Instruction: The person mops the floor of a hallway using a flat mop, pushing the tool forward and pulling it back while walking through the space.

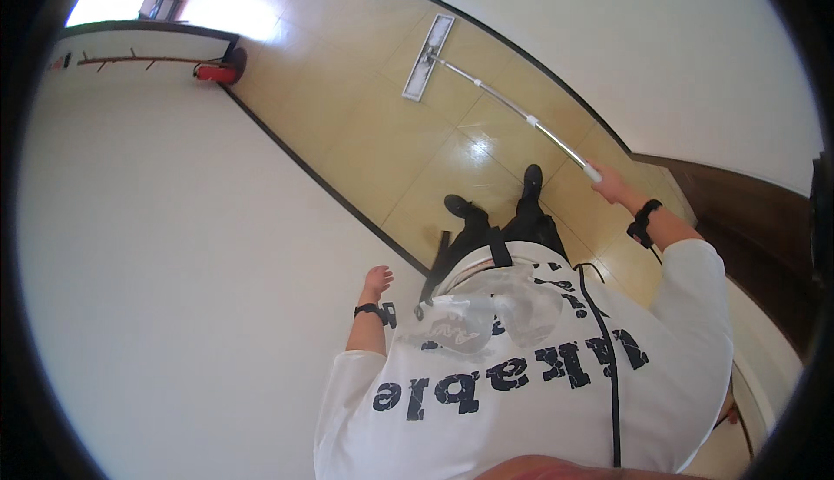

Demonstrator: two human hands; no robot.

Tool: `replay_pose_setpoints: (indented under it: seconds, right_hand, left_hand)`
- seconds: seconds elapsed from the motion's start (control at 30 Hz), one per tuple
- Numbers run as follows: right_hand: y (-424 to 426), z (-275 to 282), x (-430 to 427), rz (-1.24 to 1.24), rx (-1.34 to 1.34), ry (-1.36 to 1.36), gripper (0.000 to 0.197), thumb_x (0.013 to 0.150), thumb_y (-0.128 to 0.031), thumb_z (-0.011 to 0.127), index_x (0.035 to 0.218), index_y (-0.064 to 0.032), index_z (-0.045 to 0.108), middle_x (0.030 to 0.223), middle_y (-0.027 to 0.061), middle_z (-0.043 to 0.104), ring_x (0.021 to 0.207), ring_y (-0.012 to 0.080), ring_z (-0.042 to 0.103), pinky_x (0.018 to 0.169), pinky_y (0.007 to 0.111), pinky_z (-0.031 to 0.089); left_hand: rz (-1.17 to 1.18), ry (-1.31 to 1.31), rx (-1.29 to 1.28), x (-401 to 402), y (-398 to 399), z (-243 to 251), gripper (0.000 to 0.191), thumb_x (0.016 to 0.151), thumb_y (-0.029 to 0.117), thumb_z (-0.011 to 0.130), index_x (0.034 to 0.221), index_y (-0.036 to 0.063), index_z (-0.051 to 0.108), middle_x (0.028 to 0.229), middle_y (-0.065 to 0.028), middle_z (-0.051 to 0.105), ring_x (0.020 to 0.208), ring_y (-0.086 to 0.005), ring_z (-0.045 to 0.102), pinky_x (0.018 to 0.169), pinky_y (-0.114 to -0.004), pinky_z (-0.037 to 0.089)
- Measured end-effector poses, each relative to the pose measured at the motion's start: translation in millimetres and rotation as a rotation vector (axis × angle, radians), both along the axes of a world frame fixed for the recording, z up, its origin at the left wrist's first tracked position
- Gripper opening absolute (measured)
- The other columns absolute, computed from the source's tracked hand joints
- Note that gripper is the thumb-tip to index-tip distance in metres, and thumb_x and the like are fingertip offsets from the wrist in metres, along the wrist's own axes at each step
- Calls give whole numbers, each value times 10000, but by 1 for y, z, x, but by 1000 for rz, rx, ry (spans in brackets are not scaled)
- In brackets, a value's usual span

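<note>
My right hand [611, 183] is closed around the white grip at the near end of a flat mop's metal pole [505, 101]. The pole slants up and to the left across the picture to the mop's long rectangular head [428, 58], which lies flat on the tan tiled floor near the right-hand wall. My left hand [378, 282] hangs by my side near the white wall on the left, fingers loosely bent, with nothing seen in it. Both wrists wear black bands with small devices.
White walls [195, 219] with dark baseboards [326, 187] border the corridor's tiled floor [345, 115]. A red object [216, 74] stands at the left wall's far corner, beside a wooden coat rack [150, 60]. Dark brown wood [749, 219] is at my right. A black cable [609, 363] hangs over my shirt.
</note>
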State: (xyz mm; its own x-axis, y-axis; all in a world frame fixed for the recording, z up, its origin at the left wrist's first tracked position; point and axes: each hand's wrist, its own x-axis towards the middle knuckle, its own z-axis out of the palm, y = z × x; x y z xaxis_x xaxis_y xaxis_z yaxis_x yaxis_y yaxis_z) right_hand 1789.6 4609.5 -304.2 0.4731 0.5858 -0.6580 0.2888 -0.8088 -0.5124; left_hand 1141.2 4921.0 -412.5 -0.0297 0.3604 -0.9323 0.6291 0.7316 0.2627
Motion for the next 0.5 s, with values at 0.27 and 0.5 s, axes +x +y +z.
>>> replay_pose_setpoints:
  seconds: [0.27, 0.5]
  right_hand:
    - [12, -32, -2, 48, 121, 165, 651, 792, -53, 595, 1425, -108, 453, 801, 130, 624, 493, 200, 563, 445, 365, 460]
    - [-14, -90, 13, 100, 144, 52, 665, 767, -64, 648, 1408, -100, 471, 913, 137, 634, 598, 218, 595, 489, 351, 478]
  left_hand:
    - [-555, -170, -97, 56, -155, 21, 366, 964, 264, 531, 1224, 16, 595, 1039, -115, 675, 888, -206, 649, 764, -337, 523]
    - [-288, -410, 368, 139, -72, 18, 336, 975, 224, 509, 1210, -2, 591, 1022, -109, 679, 878, -184, 650, 778, -315, 517]
